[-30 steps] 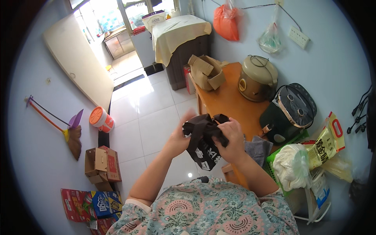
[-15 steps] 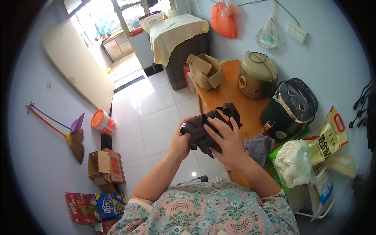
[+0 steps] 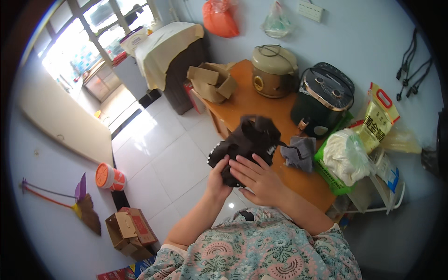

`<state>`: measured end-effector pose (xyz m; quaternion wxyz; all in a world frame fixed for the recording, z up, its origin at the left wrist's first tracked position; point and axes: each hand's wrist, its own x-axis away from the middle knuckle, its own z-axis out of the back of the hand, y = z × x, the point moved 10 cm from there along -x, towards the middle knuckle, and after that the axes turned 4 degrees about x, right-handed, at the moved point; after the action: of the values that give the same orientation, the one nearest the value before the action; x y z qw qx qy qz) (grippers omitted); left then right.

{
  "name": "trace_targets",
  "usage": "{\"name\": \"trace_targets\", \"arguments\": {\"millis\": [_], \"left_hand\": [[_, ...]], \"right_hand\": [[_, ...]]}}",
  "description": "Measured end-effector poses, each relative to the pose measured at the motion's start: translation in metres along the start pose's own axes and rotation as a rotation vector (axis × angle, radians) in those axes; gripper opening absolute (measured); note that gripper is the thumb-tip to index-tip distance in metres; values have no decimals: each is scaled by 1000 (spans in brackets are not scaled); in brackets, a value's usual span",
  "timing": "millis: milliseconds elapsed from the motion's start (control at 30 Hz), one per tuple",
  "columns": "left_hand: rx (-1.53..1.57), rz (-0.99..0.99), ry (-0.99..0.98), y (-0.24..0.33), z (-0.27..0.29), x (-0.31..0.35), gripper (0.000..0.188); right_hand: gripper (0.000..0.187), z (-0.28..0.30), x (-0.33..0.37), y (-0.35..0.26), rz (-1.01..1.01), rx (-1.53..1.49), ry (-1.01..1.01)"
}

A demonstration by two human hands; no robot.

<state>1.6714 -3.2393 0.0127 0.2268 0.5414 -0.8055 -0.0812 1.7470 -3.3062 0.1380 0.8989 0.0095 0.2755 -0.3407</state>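
A dark cloth bag (image 3: 248,140), bunched up, with strap-like loops and some white print at its edges, is held in front of my chest. My left hand (image 3: 218,181) grips its near left side, thumb on top and the other fingers hidden beneath. My right hand (image 3: 261,181) lies over the near side of the bag, fingers stretched out and slightly apart, palm down on the cloth. A thin strap hangs from the bag's right side toward a grey cloth (image 3: 299,153) on the orange-brown table (image 3: 233,111).
Along the table stand an open cardboard box (image 3: 212,84), a beige-brown cooker (image 3: 274,72) and a dark green cooker (image 3: 322,100). A green basket (image 3: 329,179) holds a white bundle. On the left are a red-and-white bucket (image 3: 110,177), a carton (image 3: 130,231) and a broom (image 3: 86,212).
My view has swung to the right, so the room sits further left. The bag has turned in my hands, and my right hand has slid to its near side, flatter on the cloth.
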Motion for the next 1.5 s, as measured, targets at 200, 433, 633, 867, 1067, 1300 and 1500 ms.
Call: {"name": "trace_targets", "arguments": {"millis": [200, 433, 633, 867, 1067, 1300, 1500], "left_hand": [[122, 113, -60, 0, -17, -13, 42], [-325, 0, -135, -39, -51, 11, 39], [-536, 200, -344, -117, -76, 44, 40], [-561, 412, -515, -234, -99, 107, 54], [-611, 416, -441, -311, -118, 159, 37], [-564, 521, -448, -392, -135, 213, 38], [-452, 787, -355, -440, -144, 225, 28]], "right_hand": [[61, 22, 113, 34, -465, -308, 399], [92, 83, 142, 32, -787, -135, 563], [68, 115, 170, 25, -666, -95, 439], [43, 113, 225, -50, -648, 443, 182], [54, 153, 311, -85, -714, 286, 284], [88, 253, 452, -124, -749, 46, 772], [97, 212, 522, -118, -1034, -408, 647]]}}
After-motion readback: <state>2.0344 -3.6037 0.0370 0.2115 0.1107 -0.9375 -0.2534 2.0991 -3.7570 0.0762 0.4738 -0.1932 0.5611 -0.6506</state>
